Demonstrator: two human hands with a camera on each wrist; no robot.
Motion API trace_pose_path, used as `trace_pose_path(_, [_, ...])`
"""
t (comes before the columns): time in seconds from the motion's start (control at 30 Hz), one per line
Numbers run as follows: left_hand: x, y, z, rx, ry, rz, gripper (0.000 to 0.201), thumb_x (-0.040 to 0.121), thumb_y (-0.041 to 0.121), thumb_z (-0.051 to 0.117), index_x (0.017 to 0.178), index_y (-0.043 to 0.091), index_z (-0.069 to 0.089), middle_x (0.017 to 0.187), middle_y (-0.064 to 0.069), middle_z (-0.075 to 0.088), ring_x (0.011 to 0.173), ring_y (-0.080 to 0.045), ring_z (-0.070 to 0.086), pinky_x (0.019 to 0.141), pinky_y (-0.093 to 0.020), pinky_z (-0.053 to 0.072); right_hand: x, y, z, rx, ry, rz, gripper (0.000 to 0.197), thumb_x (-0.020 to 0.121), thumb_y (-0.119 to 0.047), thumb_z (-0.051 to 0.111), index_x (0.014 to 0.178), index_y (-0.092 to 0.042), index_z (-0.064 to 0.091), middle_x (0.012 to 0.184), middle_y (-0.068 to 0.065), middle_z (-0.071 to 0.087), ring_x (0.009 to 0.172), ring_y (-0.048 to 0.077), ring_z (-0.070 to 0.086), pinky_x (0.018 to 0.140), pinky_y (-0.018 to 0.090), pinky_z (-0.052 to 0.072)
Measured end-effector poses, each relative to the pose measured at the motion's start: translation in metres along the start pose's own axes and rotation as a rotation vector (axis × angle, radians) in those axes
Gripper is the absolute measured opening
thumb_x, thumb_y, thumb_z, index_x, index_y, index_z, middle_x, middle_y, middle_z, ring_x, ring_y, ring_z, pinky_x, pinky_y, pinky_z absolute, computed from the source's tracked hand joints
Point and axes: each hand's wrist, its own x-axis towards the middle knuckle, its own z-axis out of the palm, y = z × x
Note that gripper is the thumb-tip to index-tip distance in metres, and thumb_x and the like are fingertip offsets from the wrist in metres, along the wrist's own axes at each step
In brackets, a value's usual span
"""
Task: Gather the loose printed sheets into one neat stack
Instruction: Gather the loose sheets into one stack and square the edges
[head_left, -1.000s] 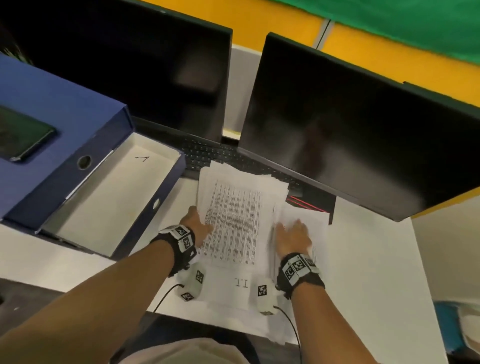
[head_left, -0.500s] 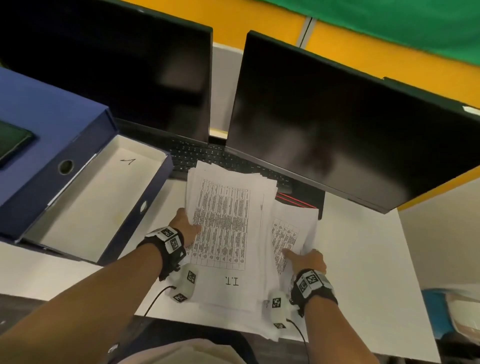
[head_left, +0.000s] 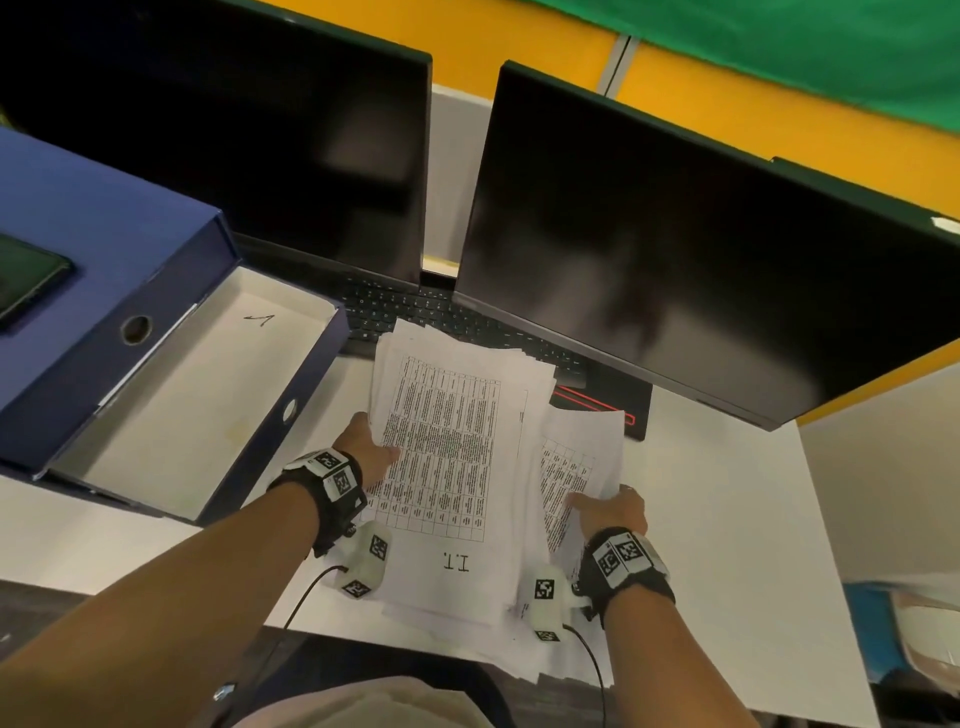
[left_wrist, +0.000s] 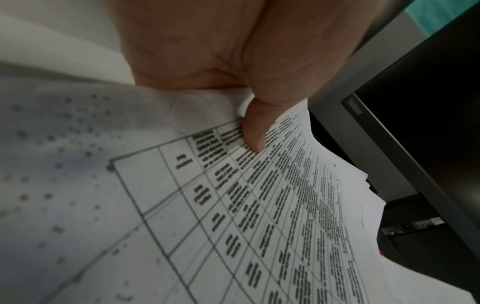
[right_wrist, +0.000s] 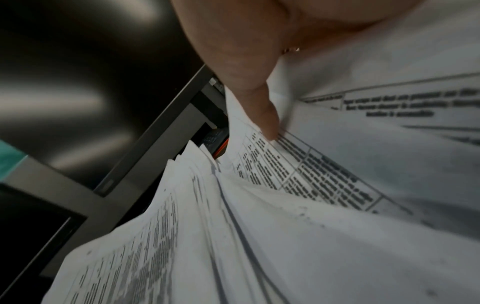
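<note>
A ragged pile of printed sheets with tables lies on the white desk in front of me, its far end over the keyboard. My left hand grips the pile's left edge, thumb on top of the printed table. My right hand grips the right-hand sheets at their near edge, thumb pressed on the paper; these sheets curl up and sit askew beside the main pile. The fingers under the paper are hidden.
An open blue file box stands to the left, with a phone on its lid. Two dark monitors stand behind, over a black keyboard. The white desk runs to the right; its front edge is near my body.
My right hand drew back from flat on the right sheets to their near edge and took hold of them, lifting them. My left hand now grips the pile's left side.
</note>
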Motion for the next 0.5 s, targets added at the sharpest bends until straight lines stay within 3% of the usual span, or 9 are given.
trace_pose_path(0.13, [-0.001,0.001,0.001,0.003,0.004,0.004,0.047,0.092,0.021,0.064,0.131,0.01,0.04,0.118,-0.011,0.059,0.093,-0.025,0.056,0.077,-0.033,0.045,-0.003,-0.004,0.007,0.047,-0.084,0.041,0.064,0.068,-0.026,0.086,0.121,-0.002,0.059,0.111,0.018,0.069,0.091,0.034,0.067,0.08,0.036,0.056])
trace_pose_path(0.2, [-0.001,0.0,0.0,-0.008,-0.002,0.005,0.046,0.092,0.021,0.064,0.13,0.011,0.04,0.116,-0.011,0.06,0.092,-0.025,0.058,0.077,-0.033,0.046,-0.001,-0.005,0.01,0.071,-0.129,0.066,0.062,0.068,-0.025,0.086,0.119,0.002,0.062,0.103,0.018,0.07,0.083,0.032,0.066,0.082,0.036,0.056])
trace_pose_path(0.3, [0.0,-0.001,-0.001,-0.016,0.001,0.006,0.046,0.092,0.021,0.065,0.13,0.012,0.041,0.114,-0.009,0.061,0.091,-0.025,0.06,0.073,-0.033,0.048,-0.003,-0.004,0.012,0.05,-0.158,0.039,0.054,0.076,-0.02,0.082,0.119,0.004,0.061,0.109,0.02,0.069,0.081,0.029,0.061,0.079,0.03,0.053])
trace_pose_path(0.4, [-0.001,-0.003,-0.003,-0.029,0.026,0.003,0.042,0.091,0.018,0.065,0.126,0.013,0.042,0.11,-0.007,0.061,0.086,-0.023,0.06,0.066,-0.031,0.049,-0.013,-0.01,-0.001,-0.035,-0.054,-0.033,0.046,0.079,-0.025,0.079,0.114,0.0,0.063,0.112,0.019,0.069,0.086,0.032,0.064,0.073,0.032,0.052])
trace_pose_path(0.5, [-0.001,-0.006,-0.006,-0.039,0.067,-0.018,0.042,0.089,0.019,0.066,0.124,0.016,0.044,0.111,-0.008,0.062,0.094,-0.027,0.063,0.079,-0.037,0.054,-0.029,-0.024,-0.037,-0.129,0.149,-0.163,0.029,0.081,-0.025,0.075,0.102,-0.006,0.066,0.099,0.018,0.071,0.08,0.033,0.065,0.075,0.037,0.056])
